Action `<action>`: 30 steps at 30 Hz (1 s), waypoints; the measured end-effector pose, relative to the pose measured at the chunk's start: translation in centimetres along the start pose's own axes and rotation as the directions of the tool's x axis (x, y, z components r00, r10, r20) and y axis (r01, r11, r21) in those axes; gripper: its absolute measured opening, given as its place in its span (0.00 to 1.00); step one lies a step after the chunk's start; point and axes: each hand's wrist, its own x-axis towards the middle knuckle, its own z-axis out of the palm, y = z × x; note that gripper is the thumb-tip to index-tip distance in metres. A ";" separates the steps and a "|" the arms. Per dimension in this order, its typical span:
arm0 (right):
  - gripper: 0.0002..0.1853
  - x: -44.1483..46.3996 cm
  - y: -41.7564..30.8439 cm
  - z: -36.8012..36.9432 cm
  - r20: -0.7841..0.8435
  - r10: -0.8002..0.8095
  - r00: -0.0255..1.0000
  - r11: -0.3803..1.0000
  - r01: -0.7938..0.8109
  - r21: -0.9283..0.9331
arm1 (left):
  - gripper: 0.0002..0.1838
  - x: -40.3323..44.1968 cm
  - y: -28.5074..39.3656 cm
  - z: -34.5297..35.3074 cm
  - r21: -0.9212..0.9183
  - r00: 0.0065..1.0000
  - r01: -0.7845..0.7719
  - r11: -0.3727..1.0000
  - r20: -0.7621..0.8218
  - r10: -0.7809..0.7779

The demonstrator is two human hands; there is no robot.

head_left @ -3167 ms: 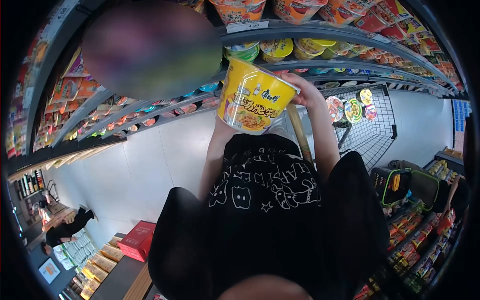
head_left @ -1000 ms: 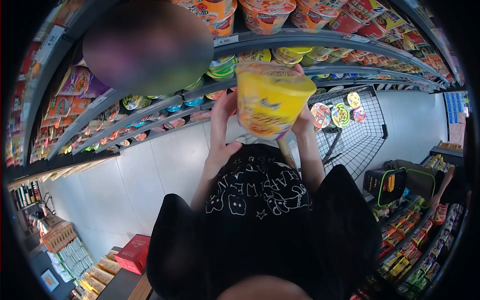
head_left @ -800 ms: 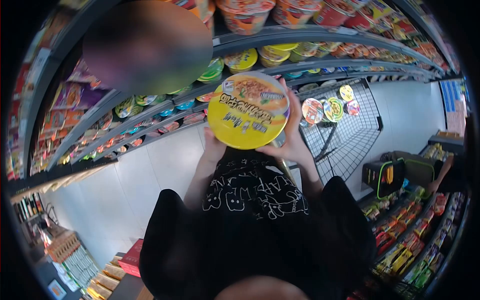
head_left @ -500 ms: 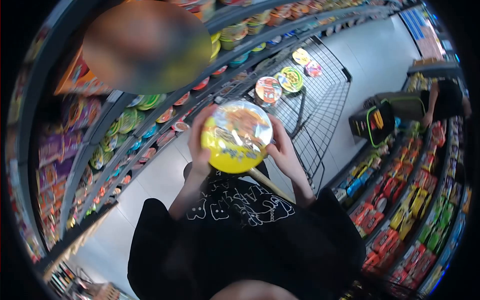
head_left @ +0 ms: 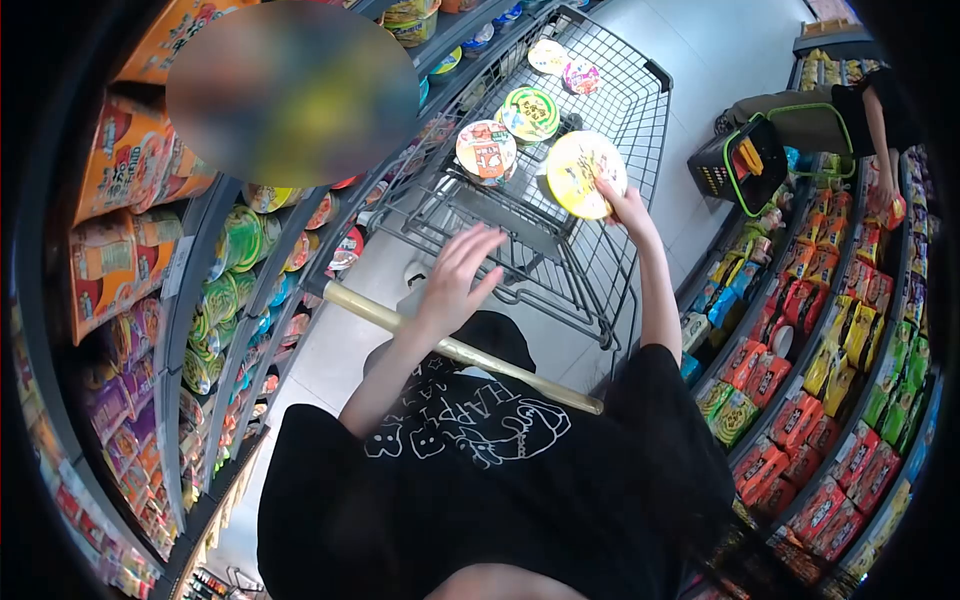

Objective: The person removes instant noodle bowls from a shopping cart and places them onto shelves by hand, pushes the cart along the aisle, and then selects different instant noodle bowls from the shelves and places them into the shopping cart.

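Note:
My right hand (head_left: 622, 205) grips a yellow-and-white instant noodle bowl (head_left: 580, 172) by its near right edge. The bowl is over the shopping cart (head_left: 640, 110), its printed lid facing me. Above the cart's handle bar (head_left: 455, 348), my left hand (head_left: 460, 275) is empty, fingers stretched out. Inside the cart are a red-and-white noodle bowl (head_left: 486, 150), a green-and-yellow noodle bowl (head_left: 530, 114), a smaller cream-lidded cup (head_left: 547, 57) and a pink-lidded cup (head_left: 581, 77).
Shelves of noodle bowls (head_left: 240, 240) and orange packets (head_left: 120, 265) run along the left. Red packets (head_left: 795, 415) fill the right shelves. A person (head_left: 880, 115) stands there beside a black basket with green trim (head_left: 725, 170). A blurred oval covers the upper left.
The yellow bowl went from both hands near my chest to my right hand alone, forward over the cart. My left hand let go and opened.

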 end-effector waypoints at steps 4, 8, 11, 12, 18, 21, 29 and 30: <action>0.20 9.7 10.3 0.5 -0.145 0.154 0.977 0.983 -0.166 -0.076 | 0.14 -1.0 -1.6 0.9 0.233 0.977 -0.038 0.972 0.211 -0.013; 0.19 14.5 18.6 2.8 -0.249 0.301 0.921 0.943 -0.326 -0.065 | 0.15 -0.3 -1.3 0.5 0.160 0.972 0.058 0.985 0.215 -0.093; 0.16 15.0 21.3 6.0 -0.179 0.300 0.937 0.950 -0.275 0.150 | 0.15 -0.2 -1.2 0.3 0.131 0.971 0.096 0.987 0.204 -0.122; 0.16 14.8 22.0 6.9 -0.199 0.352 0.915 0.917 -0.295 0.267 | 0.15 -0.1 -1.2 0.3 0.125 0.971 0.107 0.986 0.198 -0.131; 0.36 17.4 25.6 8.5 -0.095 0.459 0.884 0.878 -0.467 -0.105 | 0.16 0.2 -1.3 0.4 0.142 0.975 0.116 0.983 0.174 -0.140; 0.42 17.4 24.5 9.3 -0.334 0.418 0.845 0.853 -0.492 -0.175 | 0.16 0.3 -1.4 0.4 0.139 0.979 0.109 0.984 0.159 -0.131; 0.56 22.0 19.9 11.1 -0.227 0.343 0.912 0.803 -0.410 -0.433 | 0.17 0.4 -1.0 0.3 0.132 0.973 0.138 0.982 0.164 -0.159; 0.56 22.7 19.9 11.9 -0.280 0.381 0.881 0.713 -0.473 -0.517 | 0.17 0.5 -1.0 0.2 0.130 0.971 0.149 0.980 0.170 -0.170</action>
